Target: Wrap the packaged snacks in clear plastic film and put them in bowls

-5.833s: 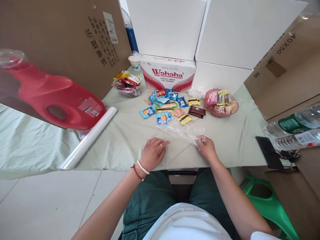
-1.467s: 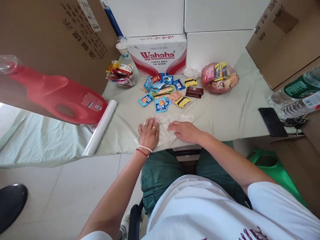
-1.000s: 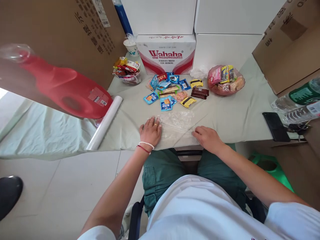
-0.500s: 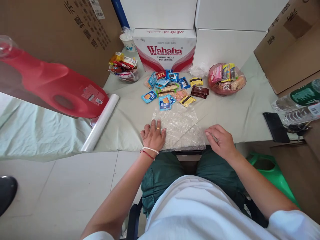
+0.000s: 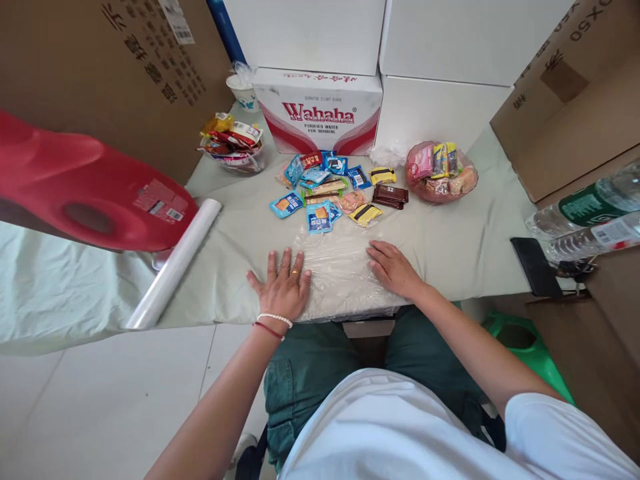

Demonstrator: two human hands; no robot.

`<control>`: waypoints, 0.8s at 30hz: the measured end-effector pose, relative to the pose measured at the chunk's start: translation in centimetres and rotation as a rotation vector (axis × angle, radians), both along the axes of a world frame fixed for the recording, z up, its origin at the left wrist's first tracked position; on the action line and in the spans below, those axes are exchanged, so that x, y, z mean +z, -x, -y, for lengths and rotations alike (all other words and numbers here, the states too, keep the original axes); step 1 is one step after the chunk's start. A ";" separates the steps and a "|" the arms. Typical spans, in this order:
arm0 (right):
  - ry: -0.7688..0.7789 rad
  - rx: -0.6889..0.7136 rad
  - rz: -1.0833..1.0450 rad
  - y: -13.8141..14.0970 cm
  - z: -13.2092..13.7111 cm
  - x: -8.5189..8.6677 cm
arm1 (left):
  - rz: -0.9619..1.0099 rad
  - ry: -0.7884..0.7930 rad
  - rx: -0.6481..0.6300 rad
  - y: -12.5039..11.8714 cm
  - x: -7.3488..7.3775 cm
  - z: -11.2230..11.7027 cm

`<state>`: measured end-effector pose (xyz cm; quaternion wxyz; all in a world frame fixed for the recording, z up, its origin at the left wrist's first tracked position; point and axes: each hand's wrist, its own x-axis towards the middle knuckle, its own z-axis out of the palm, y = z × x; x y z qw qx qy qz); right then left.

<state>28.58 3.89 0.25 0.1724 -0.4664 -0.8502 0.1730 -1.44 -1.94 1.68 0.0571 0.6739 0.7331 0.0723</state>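
Observation:
A thin clear sheet of plastic wrap (image 5: 340, 283) lies wrinkled on the table in front of me, its near side at the table edge. My left hand (image 5: 284, 288) is pressed flat at the sheet's left side, fingers spread. My right hand (image 5: 395, 268) rests on the right part of the sheet with its fingers stretched out to the left. Neither hand holds anything. Just beyond the sheet lies a loose group of wrapped snacks, among them a blue packet (image 5: 319, 218), a yellow packet (image 5: 365, 215) and brown packets (image 5: 391, 195).
A roll of plastic wrap (image 5: 175, 263) lies at the left beside a big red bottle (image 5: 95, 187). Snack bowls stand at back left (image 5: 240, 160) and right (image 5: 440, 190). A Wahaha box (image 5: 320, 113) backs the table. A phone (image 5: 536, 267) and plastic bottles (image 5: 590, 207) lie at right.
My right hand has moved left onto the plastic wrap, its fingers now stretched out. My left hand's fingers have spread wider. The whole view has shifted somewhat.

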 end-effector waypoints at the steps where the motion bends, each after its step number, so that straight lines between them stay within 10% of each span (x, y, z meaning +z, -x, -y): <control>1: -0.004 -0.011 -0.026 -0.8 -0.7 0.3 | 0.005 0.001 0.016 0.0 -0.1 -0.1; 7: -0.138 -0.275 0.095 -3.2 -11.0 3.8 | -0.017 0.019 0.022 0.0 -0.5 -0.3; 12: 0.100 -0.318 0.383 -2.7 -18.9 4.6 | -0.018 0.032 0.036 0.0 -0.4 -0.5; 24: 0.062 -0.369 0.458 -5.0 -10.4 3.7 | -0.018 0.051 0.053 -0.1 -0.1 -0.3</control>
